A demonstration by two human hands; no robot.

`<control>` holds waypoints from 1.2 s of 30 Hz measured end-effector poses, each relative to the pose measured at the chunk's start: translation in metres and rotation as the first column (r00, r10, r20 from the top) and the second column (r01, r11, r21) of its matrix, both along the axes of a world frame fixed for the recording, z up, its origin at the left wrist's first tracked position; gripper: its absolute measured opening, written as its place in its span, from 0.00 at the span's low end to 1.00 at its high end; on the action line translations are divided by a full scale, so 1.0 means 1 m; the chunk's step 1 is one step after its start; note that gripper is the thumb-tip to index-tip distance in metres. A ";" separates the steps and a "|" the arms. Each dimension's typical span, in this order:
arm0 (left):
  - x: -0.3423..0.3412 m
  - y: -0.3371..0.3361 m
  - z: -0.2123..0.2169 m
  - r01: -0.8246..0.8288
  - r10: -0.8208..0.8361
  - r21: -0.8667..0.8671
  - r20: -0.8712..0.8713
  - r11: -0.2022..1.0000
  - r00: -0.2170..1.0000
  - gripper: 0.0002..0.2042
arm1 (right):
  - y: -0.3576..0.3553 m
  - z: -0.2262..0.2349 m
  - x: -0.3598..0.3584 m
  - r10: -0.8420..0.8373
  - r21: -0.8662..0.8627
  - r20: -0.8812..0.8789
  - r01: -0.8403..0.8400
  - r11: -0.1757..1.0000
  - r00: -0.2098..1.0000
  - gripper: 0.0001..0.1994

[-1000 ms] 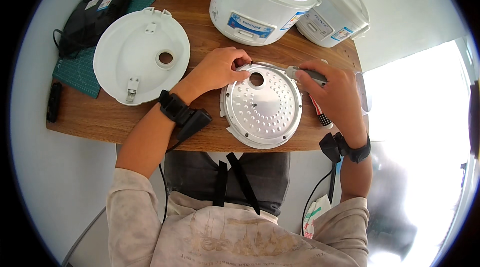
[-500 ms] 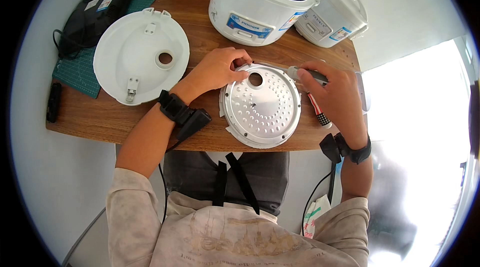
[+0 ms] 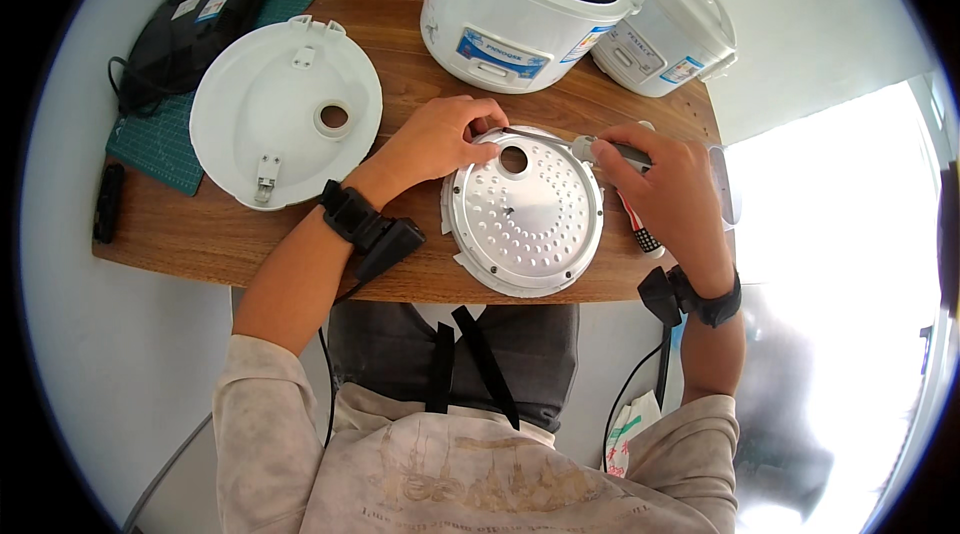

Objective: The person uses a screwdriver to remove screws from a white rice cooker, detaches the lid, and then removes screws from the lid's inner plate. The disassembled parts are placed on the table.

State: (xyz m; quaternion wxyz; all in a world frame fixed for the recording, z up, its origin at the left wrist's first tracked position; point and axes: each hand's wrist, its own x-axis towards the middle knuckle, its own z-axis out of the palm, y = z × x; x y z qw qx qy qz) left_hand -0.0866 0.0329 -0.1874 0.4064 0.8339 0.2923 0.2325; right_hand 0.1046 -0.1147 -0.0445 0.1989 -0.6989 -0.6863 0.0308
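On desk: left hand pinches perforated plate; right hand grips screwdriver; two cookers.

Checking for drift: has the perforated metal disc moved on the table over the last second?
No. The perforated metal disc keeps the same spot against the table's front edge and the white lid; any shift is too small to tell.

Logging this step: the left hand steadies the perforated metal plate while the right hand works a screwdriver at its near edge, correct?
Not quite. In the head view the right hand works the screwdriver at the far edge of the perforated metal plate, beside the left hand.
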 end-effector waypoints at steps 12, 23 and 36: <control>-0.001 0.003 -0.005 0.028 -0.029 0.020 0.053 0.999 0.998 0.15 | 0.017 0.011 -0.040 0.180 0.188 0.033 -0.183 0.965 0.983 0.13; 0.000 0.001 -0.007 0.011 -0.014 0.035 0.078 0.999 0.997 0.13 | 0.042 -0.009 -0.027 0.278 0.398 0.236 -0.353 0.847 0.931 0.17; -0.003 0.001 -0.003 0.031 -0.032 0.020 0.036 0.999 0.999 0.16 | 0.041 0.006 -0.016 0.201 0.176 0.062 -0.209 0.962 0.978 0.12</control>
